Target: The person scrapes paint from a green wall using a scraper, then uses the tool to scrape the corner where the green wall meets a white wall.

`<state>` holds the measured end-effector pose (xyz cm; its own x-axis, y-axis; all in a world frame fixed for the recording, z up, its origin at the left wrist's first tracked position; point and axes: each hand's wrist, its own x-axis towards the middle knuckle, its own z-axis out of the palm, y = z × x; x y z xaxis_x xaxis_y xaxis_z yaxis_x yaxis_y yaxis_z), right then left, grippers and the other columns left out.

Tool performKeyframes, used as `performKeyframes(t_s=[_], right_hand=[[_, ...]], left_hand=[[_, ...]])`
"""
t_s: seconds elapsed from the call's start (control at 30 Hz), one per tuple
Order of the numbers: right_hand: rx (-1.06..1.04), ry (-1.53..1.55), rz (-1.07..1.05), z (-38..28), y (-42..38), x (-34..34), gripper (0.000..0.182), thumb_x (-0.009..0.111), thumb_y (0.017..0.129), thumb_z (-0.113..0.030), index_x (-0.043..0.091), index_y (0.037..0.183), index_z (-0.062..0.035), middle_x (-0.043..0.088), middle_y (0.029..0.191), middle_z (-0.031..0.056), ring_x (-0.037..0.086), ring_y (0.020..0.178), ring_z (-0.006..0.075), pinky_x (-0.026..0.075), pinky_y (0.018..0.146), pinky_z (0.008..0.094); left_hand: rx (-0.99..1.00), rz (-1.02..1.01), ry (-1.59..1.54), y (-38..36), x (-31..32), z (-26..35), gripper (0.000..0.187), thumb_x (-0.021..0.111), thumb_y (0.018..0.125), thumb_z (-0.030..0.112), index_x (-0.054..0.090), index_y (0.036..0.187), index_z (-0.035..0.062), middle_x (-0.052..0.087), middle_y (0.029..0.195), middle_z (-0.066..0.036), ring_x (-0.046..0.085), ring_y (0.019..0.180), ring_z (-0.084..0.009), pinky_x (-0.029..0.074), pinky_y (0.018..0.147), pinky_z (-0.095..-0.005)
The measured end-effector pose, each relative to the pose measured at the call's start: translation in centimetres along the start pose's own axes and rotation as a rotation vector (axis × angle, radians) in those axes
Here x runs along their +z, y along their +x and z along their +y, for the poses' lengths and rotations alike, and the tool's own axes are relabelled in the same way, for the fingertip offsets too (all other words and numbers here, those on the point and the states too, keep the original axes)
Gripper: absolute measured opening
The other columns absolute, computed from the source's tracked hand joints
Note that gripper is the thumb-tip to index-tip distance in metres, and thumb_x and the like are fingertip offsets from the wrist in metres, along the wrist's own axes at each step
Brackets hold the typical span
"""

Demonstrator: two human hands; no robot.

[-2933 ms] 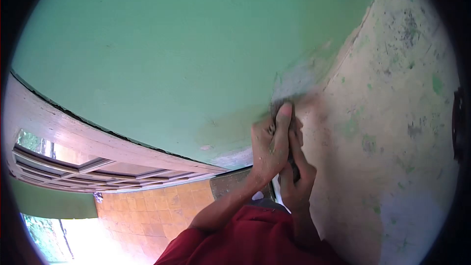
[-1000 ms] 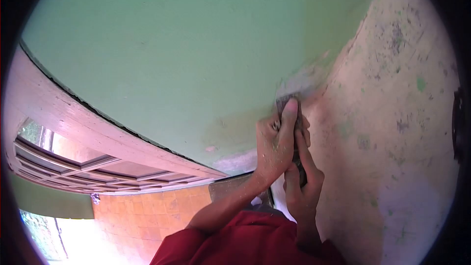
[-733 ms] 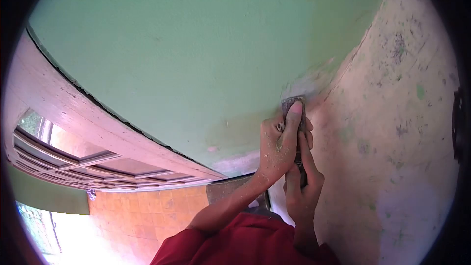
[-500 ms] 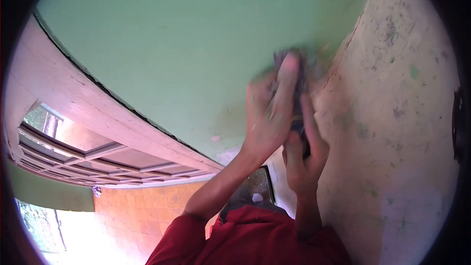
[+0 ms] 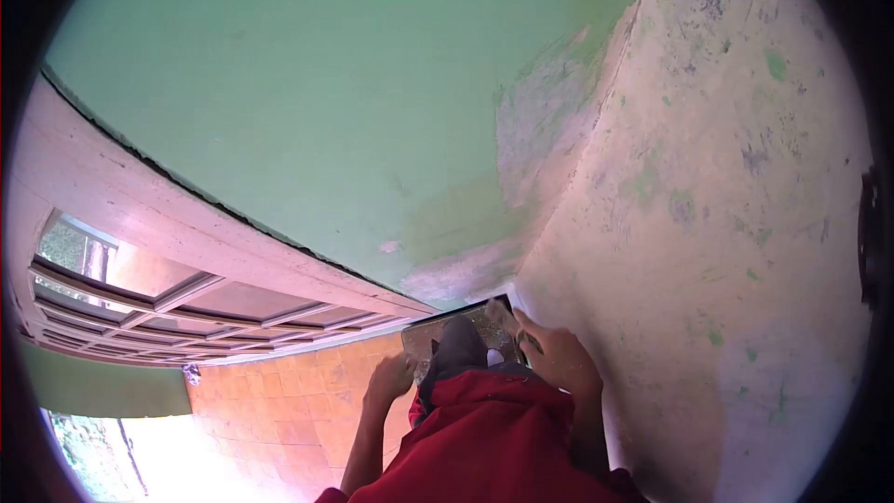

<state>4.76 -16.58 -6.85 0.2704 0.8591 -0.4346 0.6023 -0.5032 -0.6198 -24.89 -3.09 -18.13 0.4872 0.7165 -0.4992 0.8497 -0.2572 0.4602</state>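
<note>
From the head view, I see the person's two bare hands low in front of a red shirt (image 5: 494,428), well apart from each other. The right hand (image 5: 562,357) has its fingers curled around a scraper (image 5: 531,345), a small tool largely hidden by the grip and partly blurred. The scraper sits just in front of the body, near the foot of the corner where two walls meet, and it looks apart from both of them.

The left hand (image 5: 393,376) hangs on the other side of the shirt, beside the dark trousers (image 5: 458,346). It is small and soft in the view, so I can't tell whether its fingers are together or apart, nor whether they hold anything.

Beneath the hands lies a dark-edged brown panel (image 5: 424,336), speckled with pale bits. Above it rises a green wall (image 5: 307,93), with a rough whitish patch (image 5: 540,121) against the corner and another pale strip lower down. The adjoining wall (image 5: 670,251) is cream, marked with green and dark flecks. Over on the left, a pinkish frame (image 5: 186,214) borders a paned window (image 5: 242,302), and orange tiles (image 5: 279,401) cover the floor next to a brightly lit opening.
</note>
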Motion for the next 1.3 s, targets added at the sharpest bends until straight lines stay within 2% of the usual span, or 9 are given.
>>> performKeyframes(t_s=[0.13,0.4,0.57,0.67,0.77,0.87,1.03,1.17,1.3], right_hand=[[-0.224,0.058,0.342,-3.7,-1.5,-2.5,0.054,0.059,0.091,-0.015,0.050,0.144,-0.0142,0.066,0.094,0.0231,0.064,0.087,0.0412,0.049,0.081,0.0502],[-0.148,0.085,0.661,-8.3,-4.0,-5.3,0.047,0.061,0.088,-0.006,0.059,0.135,-0.0064,0.062,0.090,0.0184,0.062,0.080,0.0328,0.048,0.073,0.0407],[-0.170,0.016,0.734,-10.3,-4.4,-6.5,0.047,0.062,0.087,-0.005,0.060,0.134,-0.0079,0.063,0.091,0.0178,0.063,0.081,0.0313,0.049,0.074,0.0401],[-0.153,-0.032,0.795,-12.5,-5.2,-7.2,0.047,0.064,0.086,-0.005,0.061,0.133,-0.0091,0.064,0.092,0.0173,0.065,0.081,0.0309,0.049,0.073,0.0403],[-0.110,-0.153,0.807,-14.6,-5.8,-8.6,0.043,0.066,0.086,-0.006,0.064,0.129,-0.0097,0.065,0.092,0.0163,0.066,0.082,0.0316,0.051,0.073,0.0412],[-0.040,-0.338,0.795,-17.0,-6.2,-9.7,0.041,0.067,0.084,-0.004,0.066,0.125,-0.0095,0.067,0.094,0.0158,0.067,0.083,0.0319,0.052,0.074,0.0406],[-0.017,-0.647,0.776,-20.2,-6.3,-11.0,0.039,0.068,0.083,-0.003,0.069,0.121,-0.0105,0.067,0.090,0.0144,0.067,0.080,0.0319,0.051,0.072,0.0420],[-0.043,-0.715,0.785,-21.1,-6.1,-11.5,0.038,0.067,0.080,0.000,0.071,0.117,-0.0107,0.066,0.087,0.0146,0.066,0.080,0.0339,0.051,0.070,0.0440],[-0.023,-0.730,0.800,-22.0,-5.8,-12.0,0.039,0.065,0.077,0.003,0.073,0.113,-0.0108,0.065,0.085,0.0162,0.065,0.081,0.0353,0.050,0.071,0.0445]], left_hand=[[0.332,0.263,-0.117,3.2,-4.6,7.8,0.030,0.053,0.100,0.026,0.059,0.117,0.0016,0.068,0.084,-0.025,0.067,0.082,-0.0427,0.051,0.071,-0.0499],[0.720,0.196,-0.400,2.9,-7.5,16.4,0.029,0.052,0.101,0.021,0.059,0.123,0.0026,0.069,0.090,-0.023,0.070,0.083,-0.0345,0.052,0.072,-0.0424],[0.783,0.040,-0.528,2.7,-6.0,13.9,0.032,0.051,0.103,0.023,0.058,0.126,0.0018,0.070,0.092,-0.019,0.069,0.078,-0.0292,0.053,0.071,-0.0398],[0.670,-0.112,-0.517,2.0,-6.8,13.6,0.032,0.050,0.104,0.024,0.058,0.126,0.0015,0.070,0.094,-0.017,0.069,0.080,-0.0248,0.054,0.073,-0.0382],[0.598,-0.225,-0.574,2.0,-7.3,13.8,0.034,0.048,0.105,0.025,0.056,0.129,0.0016,0.070,0.101,-0.016,0.071,0.085,-0.0223,0.055,0.076,-0.0375],[0.725,-0.196,-0.687,2.2,-7.9,14.7,0.039,0.047,0.105,0.026,0.049,0.137,0.0022,0.067,0.116,-0.018,0.070,0.094,-0.0245,0.055,0.083,-0.0372],[0.871,-0.387,-1.011,1.2,-10.5,18.6,0.061,0.045,0.106,0.032,0.023,0.155,0.0024,0.040,0.153,-0.017,0.057,0.124,-0.0303,0.051,0.098,-0.0397],[0.809,-0.564,-1.380,0.8,-13.4,22.1,0.065,0.044,0.106,0.035,0.018,0.156,0.0031,0.032,0.158,-0.014,0.048,0.135,-0.0329,0.049,0.102,-0.0426],[0.854,-0.752,-1.640,1.1,-14.5,24.3,0.067,0.044,0.106,0.039,0.015,0.157,0.0058,0.027,0.158,-0.010,0.034,0.144,-0.0265,0.043,0.112,-0.0448]])
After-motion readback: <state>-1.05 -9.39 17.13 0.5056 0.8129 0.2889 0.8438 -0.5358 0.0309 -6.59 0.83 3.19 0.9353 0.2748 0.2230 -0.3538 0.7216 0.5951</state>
